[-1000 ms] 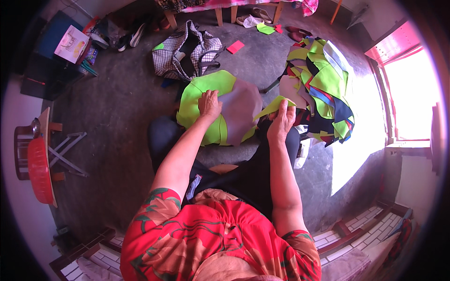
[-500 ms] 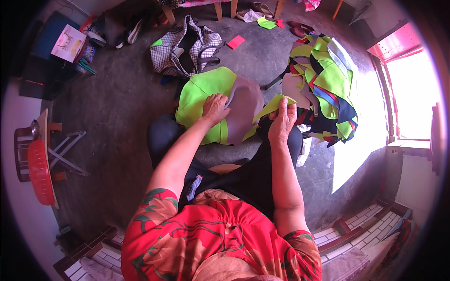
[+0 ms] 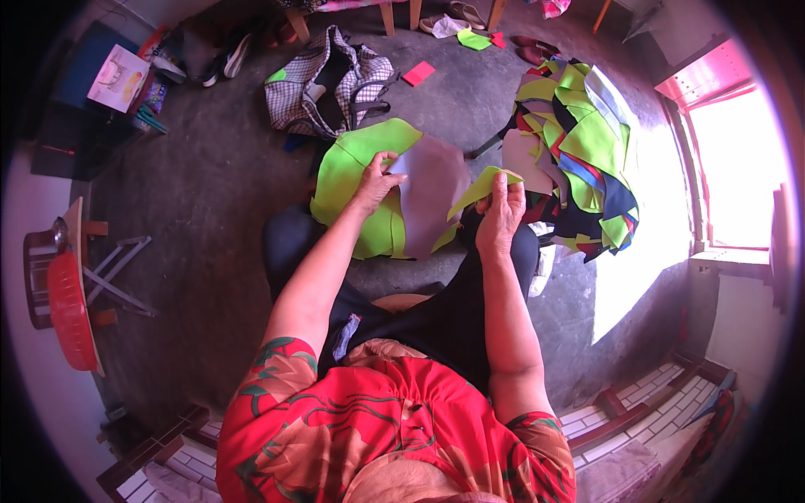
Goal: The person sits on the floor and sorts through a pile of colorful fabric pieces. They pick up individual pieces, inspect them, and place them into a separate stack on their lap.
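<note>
A wide rounded spread of lime-green cloth (image 3: 344,172) and grey cloth (image 3: 433,189) lies before me, near my knees. Above the line where the two colours meet is my left hand (image 3: 373,186), its thumb and fingers apart with nothing visible between them. My right hand (image 3: 501,220) pinches a small lime-green fabric scrap (image 3: 476,189) between thumb and fingers, at the right edge of the grey cloth. The scrap is bent and hangs toward the left. Whether the spread is one piece or several overlapping ones, I cannot tell.
At the right rises a big heap of coloured fabric scraps (image 3: 579,109). A checked bag (image 3: 289,101) stands open beyond the cloth, with a red piece (image 3: 418,74) on the floor beside it. A red basin (image 3: 70,312) is at the far left, near a folding stand (image 3: 117,272).
My left hand has lifted slightly off the cloth, and its thumb and fingers have spread. The grey cloth's edge now lies flatter. My right hand keeps the scrap with little movement.
</note>
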`<state>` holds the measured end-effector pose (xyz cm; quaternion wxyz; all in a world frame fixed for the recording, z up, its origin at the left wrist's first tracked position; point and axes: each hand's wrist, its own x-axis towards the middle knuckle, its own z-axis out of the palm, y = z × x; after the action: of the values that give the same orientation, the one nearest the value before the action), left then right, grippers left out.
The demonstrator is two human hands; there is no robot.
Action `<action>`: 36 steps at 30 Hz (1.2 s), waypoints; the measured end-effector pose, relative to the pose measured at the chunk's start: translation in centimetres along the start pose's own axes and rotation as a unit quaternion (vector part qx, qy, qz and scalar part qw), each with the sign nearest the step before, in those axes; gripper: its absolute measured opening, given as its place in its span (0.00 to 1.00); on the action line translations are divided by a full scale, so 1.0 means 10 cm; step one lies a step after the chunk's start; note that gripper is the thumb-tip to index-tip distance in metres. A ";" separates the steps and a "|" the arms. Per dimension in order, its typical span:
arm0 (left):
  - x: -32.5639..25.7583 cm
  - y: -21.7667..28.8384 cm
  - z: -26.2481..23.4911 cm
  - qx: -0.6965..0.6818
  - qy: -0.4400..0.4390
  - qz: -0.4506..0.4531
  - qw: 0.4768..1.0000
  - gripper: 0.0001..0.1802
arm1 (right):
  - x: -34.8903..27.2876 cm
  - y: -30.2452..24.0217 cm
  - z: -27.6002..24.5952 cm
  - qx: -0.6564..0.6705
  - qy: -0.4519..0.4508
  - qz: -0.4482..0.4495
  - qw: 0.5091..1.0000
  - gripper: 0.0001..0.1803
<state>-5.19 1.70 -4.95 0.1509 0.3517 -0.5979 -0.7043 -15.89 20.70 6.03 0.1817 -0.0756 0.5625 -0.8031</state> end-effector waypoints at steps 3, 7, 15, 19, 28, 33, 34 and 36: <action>-0.02 0.08 -0.04 0.027 0.011 -0.011 1.000 0.21 | 0.00 0.00 -0.01 -0.002 0.002 -0.004 1.000 0.09; 0.06 -0.17 -0.28 0.230 0.098 0.205 0.946 0.19 | -0.03 0.02 0.05 -0.015 -0.004 -0.003 1.000 0.09; -0.15 0.06 -0.40 0.303 0.175 0.132 0.928 0.14 | -0.01 0.10 0.03 -0.006 -0.082 0.031 0.996 0.10; -0.51 0.25 -0.25 0.149 0.004 0.098 0.984 0.21 | -0.02 0.12 0.07 0.030 -0.193 0.158 0.968 0.10; -0.87 0.30 -0.03 -0.270 -0.294 -0.062 0.915 0.37 | -0.14 0.28 0.17 0.035 -0.340 0.251 0.906 0.08; -0.83 0.19 -0.11 -0.319 -0.220 -0.112 0.915 0.41 | -0.15 0.20 0.19 0.093 -0.349 0.269 0.893 0.08; -0.85 0.22 -0.09 -0.334 -0.209 -0.133 0.909 0.44 | -0.15 0.19 0.18 0.113 -0.353 0.274 0.887 0.08; -0.87 0.17 -0.06 -0.330 -0.209 -0.143 0.909 0.42 | -0.17 0.18 0.20 0.156 -0.366 0.286 0.872 0.08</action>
<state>1.02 6.36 -0.66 0.0280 0.2084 -0.2925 -0.9329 -13.32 19.04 5.17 0.6059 -0.1700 0.3202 -0.7081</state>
